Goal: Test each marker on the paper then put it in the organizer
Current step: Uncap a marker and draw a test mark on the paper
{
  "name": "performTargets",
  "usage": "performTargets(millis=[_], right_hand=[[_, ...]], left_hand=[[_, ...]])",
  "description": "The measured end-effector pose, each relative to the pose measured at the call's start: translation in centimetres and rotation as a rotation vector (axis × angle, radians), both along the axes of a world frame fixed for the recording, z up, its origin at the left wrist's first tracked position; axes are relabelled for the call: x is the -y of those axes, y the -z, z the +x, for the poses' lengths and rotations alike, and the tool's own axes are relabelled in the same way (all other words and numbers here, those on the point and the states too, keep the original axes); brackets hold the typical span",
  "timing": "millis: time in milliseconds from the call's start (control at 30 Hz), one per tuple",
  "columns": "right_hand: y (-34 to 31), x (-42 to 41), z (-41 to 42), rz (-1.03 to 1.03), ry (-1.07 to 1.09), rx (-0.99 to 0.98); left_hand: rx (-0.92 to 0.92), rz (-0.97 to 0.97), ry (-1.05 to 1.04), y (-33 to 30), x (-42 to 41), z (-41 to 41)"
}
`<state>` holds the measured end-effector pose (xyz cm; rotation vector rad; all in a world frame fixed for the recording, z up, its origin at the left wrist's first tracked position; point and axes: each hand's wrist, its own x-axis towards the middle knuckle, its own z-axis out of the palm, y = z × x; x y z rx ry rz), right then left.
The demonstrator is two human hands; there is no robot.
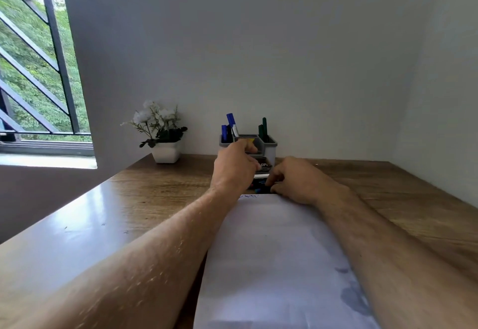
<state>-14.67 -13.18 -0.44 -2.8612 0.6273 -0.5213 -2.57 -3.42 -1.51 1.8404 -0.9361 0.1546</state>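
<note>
Head view, both forearms reach forward over a sheet of paper [279, 251] lying on a wooden tabletop [155, 189]. Far edge of the paper has faint blue scribbles just in front of the hands; a dark smudge sits near its right edge, close to the camera.

Left hand [234, 167] is raised at the front of a grey organizer [270, 147], fingers curled round a blue-capped marker [232, 124]. The marker stands tilted, cap up, over the organizer's left compartment. Its lower end is hidden by the hand, so whether it is already seated inside cannot be told.

Right hand [294, 180] rests low on the tabletop at the paper's far edge, fingers curled toward a small pile of markers [258, 189] lying between the two hands. It looks to be pinching something there, but the grip is too blurred and hidden to tell.

Organizer stands against the back wall, centre of the tabletop. Left compartment holds another blue marker [224, 133] and a dark one beside it. Right compartment holds green markers [263, 129] standing upright. Middle section shows a bit of yellow behind the left hand. A dark box with white lettering [265, 165] sits just in front of the organizer, partly covered by the hands.

Left of the organizer, well apart, a white pot with white flowers [161, 132] stands by the wall. A barred window [38, 64] with greenery outside is at far left.
</note>
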Motion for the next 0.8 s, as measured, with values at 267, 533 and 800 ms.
performTargets(millis=[267, 533, 800], right_hand=[[0.2, -0.1, 0.2, -0.032, -0.015, 0.067], [-0.9, -1.8, 0.3, 0.265, -0.142, 0.56], [-2.7, -2.2, -0.4, 0.959, -0.168, 1.073]], left_hand=[[0.015, -0.068, -0.014, -0.5, -0.8, -0.2], [-0.034, -0.216, 0.016, -1.5, -1.5, -1.7], [-0.169, -0.275, 0.118, -1.2, -1.4, -1.4]])
